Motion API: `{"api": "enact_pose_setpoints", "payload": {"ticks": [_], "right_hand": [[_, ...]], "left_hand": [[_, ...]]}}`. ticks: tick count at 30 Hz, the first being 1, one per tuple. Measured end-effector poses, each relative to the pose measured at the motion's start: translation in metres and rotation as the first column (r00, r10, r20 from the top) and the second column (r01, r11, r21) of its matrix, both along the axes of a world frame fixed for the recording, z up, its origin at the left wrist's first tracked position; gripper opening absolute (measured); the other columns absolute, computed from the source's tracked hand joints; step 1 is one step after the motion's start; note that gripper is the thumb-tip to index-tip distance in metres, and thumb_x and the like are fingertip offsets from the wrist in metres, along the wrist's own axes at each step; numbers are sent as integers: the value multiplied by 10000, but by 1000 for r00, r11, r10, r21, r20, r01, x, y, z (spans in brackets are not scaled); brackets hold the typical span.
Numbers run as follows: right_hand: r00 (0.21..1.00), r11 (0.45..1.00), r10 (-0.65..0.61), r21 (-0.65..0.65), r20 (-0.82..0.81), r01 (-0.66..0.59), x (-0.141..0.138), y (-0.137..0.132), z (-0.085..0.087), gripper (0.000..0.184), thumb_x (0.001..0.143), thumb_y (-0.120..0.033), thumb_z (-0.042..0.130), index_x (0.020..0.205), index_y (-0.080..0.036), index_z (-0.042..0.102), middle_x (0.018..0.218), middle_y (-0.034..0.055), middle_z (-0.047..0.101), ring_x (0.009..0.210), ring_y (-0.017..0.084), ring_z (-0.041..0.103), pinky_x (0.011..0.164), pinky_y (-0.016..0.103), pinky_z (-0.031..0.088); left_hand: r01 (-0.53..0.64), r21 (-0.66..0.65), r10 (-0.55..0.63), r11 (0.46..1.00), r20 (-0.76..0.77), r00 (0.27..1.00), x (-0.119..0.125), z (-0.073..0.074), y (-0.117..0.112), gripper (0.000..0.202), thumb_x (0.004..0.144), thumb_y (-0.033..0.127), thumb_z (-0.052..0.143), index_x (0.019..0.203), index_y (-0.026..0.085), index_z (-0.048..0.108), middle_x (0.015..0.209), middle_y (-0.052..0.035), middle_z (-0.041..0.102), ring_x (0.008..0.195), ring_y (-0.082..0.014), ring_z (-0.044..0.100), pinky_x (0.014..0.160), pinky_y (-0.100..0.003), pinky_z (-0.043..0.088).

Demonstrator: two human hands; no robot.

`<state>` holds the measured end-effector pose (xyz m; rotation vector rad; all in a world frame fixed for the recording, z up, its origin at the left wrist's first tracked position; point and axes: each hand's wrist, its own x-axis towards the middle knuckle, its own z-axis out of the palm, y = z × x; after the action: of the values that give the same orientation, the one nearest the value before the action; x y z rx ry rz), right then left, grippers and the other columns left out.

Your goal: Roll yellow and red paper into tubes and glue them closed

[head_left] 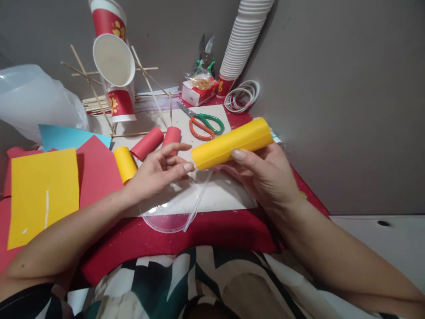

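Observation:
My right hand grips a long yellow paper roll, thumb on top, holding it slantwise above the white board. My left hand hovers just left of the roll's near end, fingers loosely spread, thumb tip almost touching the roll; a clear strip of tape hangs down from near the roll end. Under the left hand lie a short yellow roll and two red rolls.
Scissors with green and orange handles lie on the board. Yellow, red and blue paper sheets lie left. Red paper cups with wooden sticks, a cup stack, a rubber band box, a wire coil and a clear plastic lid are around.

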<state>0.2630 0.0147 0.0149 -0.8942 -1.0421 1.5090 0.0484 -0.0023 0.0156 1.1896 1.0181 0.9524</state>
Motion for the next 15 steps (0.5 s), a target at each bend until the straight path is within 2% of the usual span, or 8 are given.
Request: {"api": "enact_pose_setpoints", "payload": {"ticks": [3, 5, 8, 12, 14, 15], "right_hand": [[999, 999, -18, 40, 33, 17, 2, -1, 1, 313, 715, -281, 848, 940, -260, 631, 907, -8, 658, 743, 150, 618, 683, 299, 569], [998, 997, -16, 70, 62, 11, 3, -1, -1, 283, 724, -315, 849, 903, -259, 638, 840, -17, 650, 712, 140, 606, 701, 295, 565], [997, 996, -19, 93, 80, 12, 3, 0, -7, 308, 717, -350, 856, 940, -269, 660, 915, -3, 672, 813, 167, 636, 761, 318, 573], [986, 989, -20, 150, 167, -6, 3, -3, -16, 357, 691, -364, 873, 986, -276, 693, 1027, 21, 697, 966, 215, 653, 901, 393, 557], [964, 984, -59, 175, 258, 13, 2, -6, -17, 385, 637, -396, 894, 958, -282, 713, 990, 29, 712, 923, 231, 663, 873, 432, 565], [946, 984, -87, 176, 312, 32, 2, -7, -17, 401, 609, -415, 902, 945, -292, 721, 977, 33, 723, 912, 249, 673, 862, 463, 567]], "left_hand": [[-74, 119, 91, 990, -150, 984, -11, 20, 5, 489, 796, 369, 789, 1210, 168, 623, 840, -29, 727, 779, -145, 684, 744, -267, 553], [-77, 170, 121, 982, -261, 958, -21, 33, 8, 467, 784, 374, 797, 1174, 159, 656, 837, -39, 723, 803, -171, 696, 746, -285, 562], [-81, 212, 165, 974, -420, 892, -38, 49, 10, 460, 758, 405, 812, 1123, 154, 688, 800, -39, 705, 778, -202, 703, 729, -324, 574], [-139, 351, 321, 926, -541, 777, -73, 67, 2, 520, 771, 446, 797, 1166, 133, 670, 840, -30, 703, 854, -214, 700, 837, -381, 560], [-181, 447, 440, 876, -587, 679, -100, 73, -6, 568, 779, 464, 789, 1200, 108, 653, 851, -27, 702, 859, -195, 680, 876, -401, 537], [-209, 482, 499, 851, -618, 607, -117, 75, -11, 586, 786, 477, 782, 1216, 102, 646, 874, -30, 706, 849, -181, 665, 875, -400, 529]]}}
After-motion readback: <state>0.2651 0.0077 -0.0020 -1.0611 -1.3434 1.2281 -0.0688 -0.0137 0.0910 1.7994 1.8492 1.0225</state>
